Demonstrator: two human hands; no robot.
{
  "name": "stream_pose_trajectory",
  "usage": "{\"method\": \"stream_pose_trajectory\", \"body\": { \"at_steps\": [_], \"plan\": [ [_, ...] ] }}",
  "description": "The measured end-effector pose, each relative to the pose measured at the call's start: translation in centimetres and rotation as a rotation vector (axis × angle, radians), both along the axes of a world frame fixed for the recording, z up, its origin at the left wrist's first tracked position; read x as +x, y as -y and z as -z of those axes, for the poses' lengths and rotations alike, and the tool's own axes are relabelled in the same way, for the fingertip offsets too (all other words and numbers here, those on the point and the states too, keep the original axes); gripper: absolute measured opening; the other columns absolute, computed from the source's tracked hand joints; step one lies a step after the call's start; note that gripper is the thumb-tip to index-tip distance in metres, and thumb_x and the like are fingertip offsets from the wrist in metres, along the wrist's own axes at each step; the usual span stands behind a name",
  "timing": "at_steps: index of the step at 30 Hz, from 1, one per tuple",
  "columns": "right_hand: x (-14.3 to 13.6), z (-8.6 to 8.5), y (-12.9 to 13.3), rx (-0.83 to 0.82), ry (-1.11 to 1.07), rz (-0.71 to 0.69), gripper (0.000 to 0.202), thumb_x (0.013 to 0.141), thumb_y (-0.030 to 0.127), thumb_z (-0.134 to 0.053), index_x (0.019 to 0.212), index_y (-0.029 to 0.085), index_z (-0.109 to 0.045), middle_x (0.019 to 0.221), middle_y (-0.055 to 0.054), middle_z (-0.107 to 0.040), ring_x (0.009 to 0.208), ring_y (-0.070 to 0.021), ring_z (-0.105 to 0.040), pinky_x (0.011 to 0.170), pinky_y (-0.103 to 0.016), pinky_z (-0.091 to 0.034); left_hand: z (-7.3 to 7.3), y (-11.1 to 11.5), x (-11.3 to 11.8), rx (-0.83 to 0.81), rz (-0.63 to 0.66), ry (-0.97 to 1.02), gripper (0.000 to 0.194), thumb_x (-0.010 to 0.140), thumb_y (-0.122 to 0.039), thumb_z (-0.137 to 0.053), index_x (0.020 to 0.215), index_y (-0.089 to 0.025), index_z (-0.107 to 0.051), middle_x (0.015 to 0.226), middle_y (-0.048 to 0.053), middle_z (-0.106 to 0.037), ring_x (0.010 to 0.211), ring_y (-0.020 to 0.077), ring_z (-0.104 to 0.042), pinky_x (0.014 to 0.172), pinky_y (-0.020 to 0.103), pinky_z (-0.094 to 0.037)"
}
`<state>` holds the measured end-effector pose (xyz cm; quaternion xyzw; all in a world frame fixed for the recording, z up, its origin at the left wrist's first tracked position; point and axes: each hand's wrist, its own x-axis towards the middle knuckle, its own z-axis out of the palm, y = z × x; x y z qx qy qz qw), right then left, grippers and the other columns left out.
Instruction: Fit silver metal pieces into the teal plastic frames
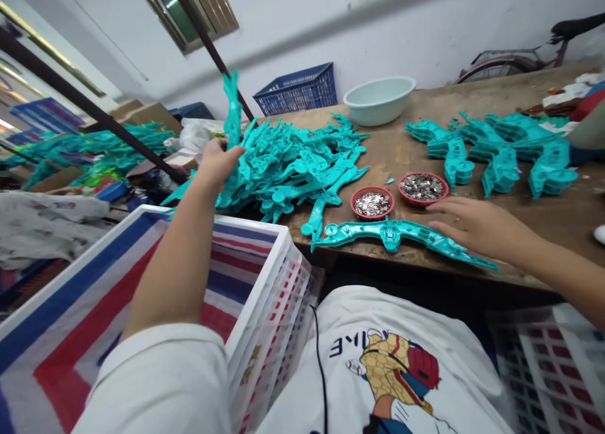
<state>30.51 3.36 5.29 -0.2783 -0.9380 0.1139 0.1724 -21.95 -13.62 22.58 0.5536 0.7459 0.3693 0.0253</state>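
Observation:
My left hand [220,160] is closed around a teal plastic part [232,106], which it holds up at the left end of a heap of similar teal parts [302,154]. Along the table's front edge lies a long, bow-shaped teal piece [390,234], its moulded inner side facing up. My right hand [472,226] is over the right end of that piece, fingers stretched out and apart; whether it touches the piece I cannot tell. Just behind the piece stand two small red baskets, the left basket [372,215] and the right basket [424,201], both filled with small shiny metal pieces.
Stacked teal parts [501,147] stand at the right of the wooden table [387,150]. A pale basin [378,103] and a blue crate [297,87] are at the back. A white crate [283,232] with a striped lining is at my left, below a slanting dark pole [108,122].

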Motion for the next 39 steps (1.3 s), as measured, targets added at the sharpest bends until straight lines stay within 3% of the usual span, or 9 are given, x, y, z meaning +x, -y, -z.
{"method": "stream_pose_trajectory", "body": {
  "at_steps": [3,7,11,16,19,21,24,28,39],
  "plan": [
    [-2.0,-3.4,3.9,-0.038,-0.175,-0.067,0.067,0.115,0.056,-0.061,0.174,0.026,-0.062,0.166,-0.016,-0.070,0.151,-0.0432,-0.069,0.130,-0.062,-0.059,2.9,-1.9,8.3,0.172,0.008,0.237,0.051,0.101,-0.066,-0.068,0.127,-0.025,-0.052,0.127,0.001,-0.082,0.109,0.0222,-0.085,0.091,0.041,-0.072],
    [-5.7,-7.1,8.5,0.160,-0.267,-0.110,0.118,0.106,0.055,-0.085,0.196,0.028,-0.013,0.190,-0.016,-0.041,0.173,-0.0488,-0.042,0.141,-0.071,-0.045,7.1,-3.9,22.2,0.214,0.282,0.497,0.064,0.106,-0.086,-0.069,0.131,-0.029,-0.056,0.134,0.006,-0.082,0.123,0.0307,-0.086,0.094,0.043,-0.076],
    [-6.7,-8.4,8.6,0.280,-0.235,0.033,0.114,0.105,0.046,-0.086,0.194,0.018,-0.020,0.178,-0.026,-0.052,0.158,-0.0563,-0.054,0.131,-0.074,-0.052,9.0,-3.6,28.7,0.073,0.438,0.552,0.061,0.119,-0.083,-0.041,0.151,-0.032,-0.052,0.148,0.008,-0.079,0.130,0.0278,-0.084,0.099,0.046,-0.077],
    [-1.8,-8.0,3.5,0.108,-0.148,0.079,0.071,0.101,0.049,-0.085,0.163,0.018,-0.068,0.147,-0.020,-0.076,0.132,-0.0480,-0.071,0.116,-0.059,-0.061,8.2,0.4,25.9,-0.261,0.788,0.098,0.046,0.109,-0.069,-0.065,0.136,-0.034,-0.079,0.135,0.009,-0.086,0.129,0.0346,-0.084,0.110,0.054,-0.073],
    [1.5,-6.0,-0.1,-0.143,-0.092,0.028,0.069,0.092,0.053,-0.089,0.151,0.020,-0.076,0.137,-0.015,-0.082,0.120,-0.0430,-0.077,0.108,-0.053,-0.064,7.2,1.6,22.8,-0.182,0.591,-0.387,0.042,0.107,-0.062,-0.069,0.142,-0.042,-0.083,0.146,0.008,-0.083,0.152,0.0434,-0.071,0.128,0.068,-0.061],
    [2.6,-4.0,-1.9,-0.283,-0.046,0.024,0.070,0.088,0.051,-0.087,0.149,0.019,-0.077,0.139,-0.015,-0.082,0.122,-0.0431,-0.078,0.110,-0.054,-0.064,7.5,0.5,20.9,-0.178,0.443,-0.568,0.069,0.102,-0.062,-0.077,0.165,-0.036,-0.068,0.161,0.012,-0.075,0.164,0.0488,-0.059,0.132,0.071,-0.054],
    [2.7,-1.2,-3.5,-0.371,0.044,-0.004,0.071,0.087,0.045,-0.082,0.152,0.018,-0.075,0.147,-0.016,-0.080,0.132,-0.0435,-0.076,0.117,-0.055,-0.062,9.4,-3.1,18.9,-0.491,0.368,-0.740,0.071,0.099,-0.060,-0.078,0.161,-0.025,-0.067,0.137,0.019,-0.083,0.135,0.0495,-0.077,0.109,0.061,-0.067],
    [1.6,1.2,-4.3,-0.336,0.197,-0.027,0.076,0.085,0.042,-0.081,0.155,0.013,-0.073,0.149,-0.019,-0.079,0.132,-0.0415,-0.076,0.117,-0.051,-0.062,12.4,-7.1,18.5,-0.878,0.423,-0.862,0.047,0.097,-0.049,-0.077,0.137,-0.025,-0.080,0.128,0.019,-0.085,0.115,0.0445,-0.083,0.090,0.047,-0.067],
    [1.5,2.5,-4.6,-0.250,0.396,-0.099,0.078,0.105,0.053,-0.085,0.169,0.012,-0.067,0.161,-0.023,-0.073,0.143,-0.0427,-0.073,0.120,-0.051,-0.061,16.5,-8.7,19.5,-0.930,0.478,-0.776,0.059,0.103,-0.052,-0.075,0.147,-0.014,-0.076,0.136,0.029,-0.083,0.124,0.0493,-0.083,0.098,0.050,-0.068]
  ]
}}
